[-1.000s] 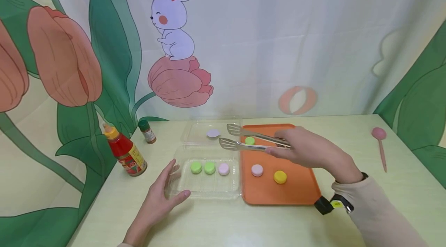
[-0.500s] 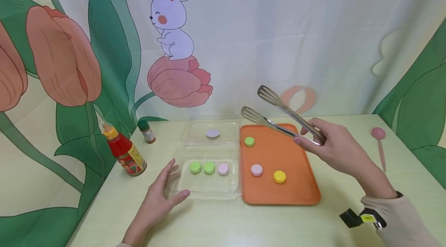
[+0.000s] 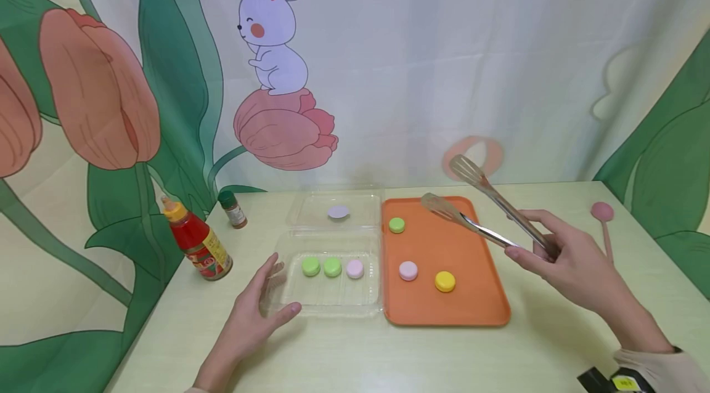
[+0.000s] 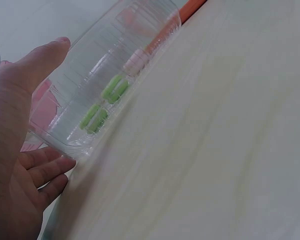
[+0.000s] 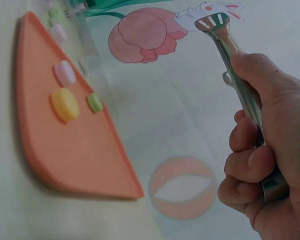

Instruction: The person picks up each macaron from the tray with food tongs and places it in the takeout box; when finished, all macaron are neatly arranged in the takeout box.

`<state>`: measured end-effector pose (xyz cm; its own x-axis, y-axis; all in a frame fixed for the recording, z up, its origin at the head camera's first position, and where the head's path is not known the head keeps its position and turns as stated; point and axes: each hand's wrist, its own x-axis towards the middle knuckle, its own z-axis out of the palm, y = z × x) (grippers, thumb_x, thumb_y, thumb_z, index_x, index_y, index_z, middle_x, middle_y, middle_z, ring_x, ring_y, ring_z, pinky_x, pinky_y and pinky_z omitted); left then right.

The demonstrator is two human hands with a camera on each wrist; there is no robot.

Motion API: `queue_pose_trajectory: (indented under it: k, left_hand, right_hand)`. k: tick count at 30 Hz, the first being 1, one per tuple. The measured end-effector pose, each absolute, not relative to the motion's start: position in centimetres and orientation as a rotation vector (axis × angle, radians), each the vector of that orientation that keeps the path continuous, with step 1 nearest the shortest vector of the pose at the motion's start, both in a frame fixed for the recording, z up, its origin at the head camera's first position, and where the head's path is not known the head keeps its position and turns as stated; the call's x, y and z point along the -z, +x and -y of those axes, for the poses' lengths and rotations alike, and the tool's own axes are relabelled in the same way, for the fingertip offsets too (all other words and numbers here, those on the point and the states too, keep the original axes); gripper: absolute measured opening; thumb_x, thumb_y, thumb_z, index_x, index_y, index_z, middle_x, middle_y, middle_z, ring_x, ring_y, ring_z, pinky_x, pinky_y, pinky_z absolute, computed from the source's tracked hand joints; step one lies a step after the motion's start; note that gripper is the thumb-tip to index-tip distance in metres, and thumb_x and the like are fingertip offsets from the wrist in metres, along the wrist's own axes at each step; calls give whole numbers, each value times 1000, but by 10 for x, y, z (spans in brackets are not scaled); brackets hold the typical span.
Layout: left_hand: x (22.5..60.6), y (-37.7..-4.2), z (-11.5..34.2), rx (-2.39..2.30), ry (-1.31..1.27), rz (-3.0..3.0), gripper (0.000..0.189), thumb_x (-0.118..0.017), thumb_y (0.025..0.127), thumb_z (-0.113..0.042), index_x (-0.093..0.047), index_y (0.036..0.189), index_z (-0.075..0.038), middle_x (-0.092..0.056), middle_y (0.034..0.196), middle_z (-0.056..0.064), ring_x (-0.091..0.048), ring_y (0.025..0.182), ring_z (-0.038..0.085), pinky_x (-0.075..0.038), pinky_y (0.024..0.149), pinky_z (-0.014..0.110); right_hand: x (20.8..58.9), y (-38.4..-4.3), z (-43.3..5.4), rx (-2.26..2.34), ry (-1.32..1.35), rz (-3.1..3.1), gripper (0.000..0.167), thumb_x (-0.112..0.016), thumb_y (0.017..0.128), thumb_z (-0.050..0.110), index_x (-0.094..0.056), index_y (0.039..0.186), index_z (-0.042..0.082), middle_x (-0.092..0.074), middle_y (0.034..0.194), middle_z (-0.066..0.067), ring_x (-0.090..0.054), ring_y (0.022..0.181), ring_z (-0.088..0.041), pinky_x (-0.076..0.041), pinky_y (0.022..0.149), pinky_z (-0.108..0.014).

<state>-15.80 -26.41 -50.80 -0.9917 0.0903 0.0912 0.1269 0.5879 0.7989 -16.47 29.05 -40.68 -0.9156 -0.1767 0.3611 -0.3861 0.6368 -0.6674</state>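
My right hand (image 3: 579, 263) grips metal tongs (image 3: 493, 196) above the right side of the orange tray (image 3: 471, 307); the tongs' slotted ends are spread with nothing between them. Fingers curl round the handle in the right wrist view. A green macaron (image 3: 396, 225), a pink macaron (image 3: 408, 270) and a yellow macaron (image 3: 445, 281) lie on the tray. Left of it stands an open transparent plastic box (image 3: 327, 308) holding two green macarons (image 3: 311, 266) and a pink one (image 3: 355, 268) in a row. My left hand (image 3: 252, 313) rests at the box's left end, thumb and fingers spread.
A pale purple oval (image 3: 338, 212) shows in the box's open lid. Farther left are a red sauce bottle (image 3: 201, 242) with a yellow cap and a small green-capped jar (image 3: 233, 209). A pink spoon (image 3: 604, 220) lies at the far right. A printed curtain (image 3: 388, 72) hangs behind the table.
The tongs, held in my right hand, have moved right from over the box and tray edge, first rising, then lowering a little. The left hand and the macarons have stayed put.
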Motion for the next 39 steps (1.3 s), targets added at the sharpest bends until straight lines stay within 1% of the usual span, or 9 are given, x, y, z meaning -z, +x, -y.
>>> queue_pose_trajectory:
  k: [4, 9, 16, 23, 28, 33, 39]
  left_hand:
    - [508, -157, 265, 1395, -190, 2761, 109, -90, 94, -48, -23, 178, -32, -47, 175, 8, -46, 161, 34, -28, 133, 68]
    - [508, -157, 265, 1397, -184, 2765, 109, -90, 94, -49, -22, 178, -37, -47, 175, 6, -45, 161, 34, -27, 133, 69]
    - [507, -157, 265, 1393, -197, 2758, 108, -90, 95, -47, -22, 178, -37, -47, 175, 7, -46, 161, 34, -28, 133, 68]
    - [508, -157, 265, 1392, -214, 2748, 108, -90, 95, -46, -22, 178, -34, -48, 174, 8, -48, 160, 34, -30, 133, 67]
    - [508, -157, 265, 1398, -199, 2755, 109, -90, 94, -47, -23, 178, -32, -48, 174, 7, -47, 160, 34, -29, 133, 68]
    - [508, -157, 265, 1401, -208, 2749, 108, -91, 94, -46, -22, 178, -34, -48, 174, 7, -47, 160, 34, -29, 133, 68]
    - [507, -158, 265, 1396, -211, 2750, 109, -91, 94, -45, -23, 178, -30, -48, 174, 7, -48, 159, 34, -30, 133, 67]
  right_hand:
    - [423, -155, -297, -1205, 492, 2615, 52, -88, 98, 18, -65, 144, 25, -50, 65, 4, -44, 52, -13, -35, 45, -31]
    - [445, -148, -306, -1203, 526, 2665, 46, -88, 99, 18, -67, 139, 28, -44, 64, 10, -41, 52, -9, -35, 46, -29]
    - [469, -140, -316, -1202, 562, 2775, 34, -85, 101, 20, -70, 131, 24, -37, 65, 15, -38, 55, -1, -35, 46, -25]
    - [479, -137, -321, -1195, 554, 2925, 19, -81, 105, 32, -71, 122, 29, -46, 64, 13, -43, 58, -3, -36, 49, -27]
    - [484, -138, -322, -1185, 597, 2951, 12, -78, 107, 34, -71, 116, 31, -47, 66, 15, -43, 59, -2, -36, 49, -25]
    - [489, -139, -325, -1136, 641, 2967, 9, -77, 107, 34, -71, 113, 32, -48, 69, 16, -45, 63, -1, -37, 52, -24]
    - [490, -139, -324, -1110, 657, 2968, 10, -78, 107, 36, -70, 113, 33, -48, 72, 16, -45, 66, -1, -38, 54, -23]
